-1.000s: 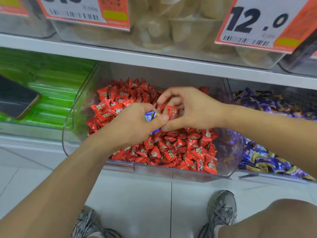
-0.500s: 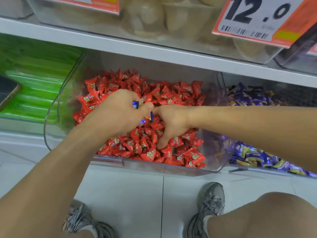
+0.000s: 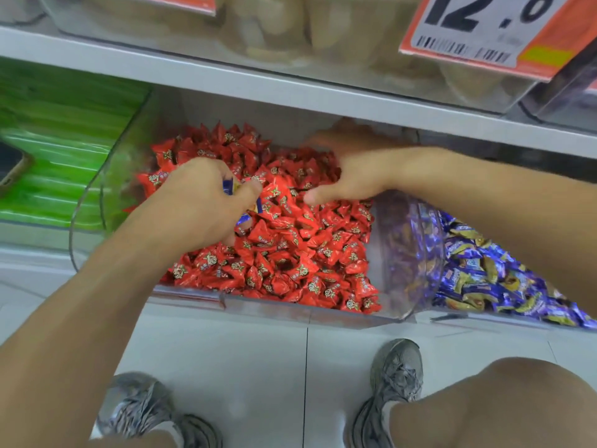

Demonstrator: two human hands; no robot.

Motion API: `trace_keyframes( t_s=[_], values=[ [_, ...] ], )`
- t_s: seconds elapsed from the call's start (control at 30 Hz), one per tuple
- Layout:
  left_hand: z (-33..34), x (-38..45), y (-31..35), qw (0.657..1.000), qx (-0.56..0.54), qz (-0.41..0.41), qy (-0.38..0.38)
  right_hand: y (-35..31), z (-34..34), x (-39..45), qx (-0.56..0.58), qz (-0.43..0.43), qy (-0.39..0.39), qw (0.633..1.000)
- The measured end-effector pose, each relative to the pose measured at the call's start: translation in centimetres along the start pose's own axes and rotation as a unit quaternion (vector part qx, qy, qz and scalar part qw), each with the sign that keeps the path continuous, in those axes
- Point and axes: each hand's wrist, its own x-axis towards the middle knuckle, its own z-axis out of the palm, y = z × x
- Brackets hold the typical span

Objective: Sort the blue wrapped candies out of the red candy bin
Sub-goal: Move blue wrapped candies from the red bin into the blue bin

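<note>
Several blue wrapped candies (image 3: 230, 188) sit bunched inside the left hand (image 3: 197, 202), whose grip is curled round them; blue wrapper ends poke out between thumb and fingers at the top and again below the palm, near (image 3: 243, 218). That grip hangs low over the left half of the red candy bin (image 3: 407, 279), touching the heap of red candies (image 3: 290, 247).

To the right of the left grip, with a strip of red wrappers showing between them, the right hand (image 3: 352, 173) lies on the heap toward the back. Its fingers reach away from the camera and blur, so whether this grip is flat or pinching something cannot be told; the thumb points back toward the left grip.

The bin's clear front lip runs below both grips, and its curved right wall rises just past the right wrist. Beyond that wall lies a neighbouring bin of blue and gold candies (image 3: 491, 273). Left of the left grip, past the bin's left wall, is a green-filled bin (image 3: 64, 150) with a phone (image 3: 11, 164) resting on it. A shelf edge (image 3: 290, 92) crosses just above the right grip, leaving shallow headroom at the back of the bin, and a price tag (image 3: 484, 27) hangs over it. Tiled floor (image 3: 242, 367) and two grey shoes, one at (image 3: 397, 373), lie below the front lip.
</note>
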Motion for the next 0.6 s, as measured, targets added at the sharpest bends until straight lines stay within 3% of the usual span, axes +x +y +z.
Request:
trace_keyframes(
  t_s=[0.1, 0.3, 0.47, 0.6],
  values=[
    [0.3, 0.4, 0.1, 0.999, -0.039, 0.021, -0.011, -1.0, 3.3, 0.0, 0.011, 0.031, -0.068, 0.997],
    [0.4, 0.6, -0.3, 0.995, -0.028, 0.095, 0.025, -2.9, 3.9, -3.5, 0.019, 0.026, -0.115, 0.993],
    [1.3, 0.1, 0.3, 0.981, 0.008, 0.19, -0.038, -4.2, 4.9, -8.5, -0.016, -0.021, -0.078, 0.997],
    [2.1, -0.1, 0.2, 0.981, 0.038, 0.181, -0.056, -4.2, 5.6, -10.7, -0.036, -0.038, -0.072, 0.996]
  ],
)
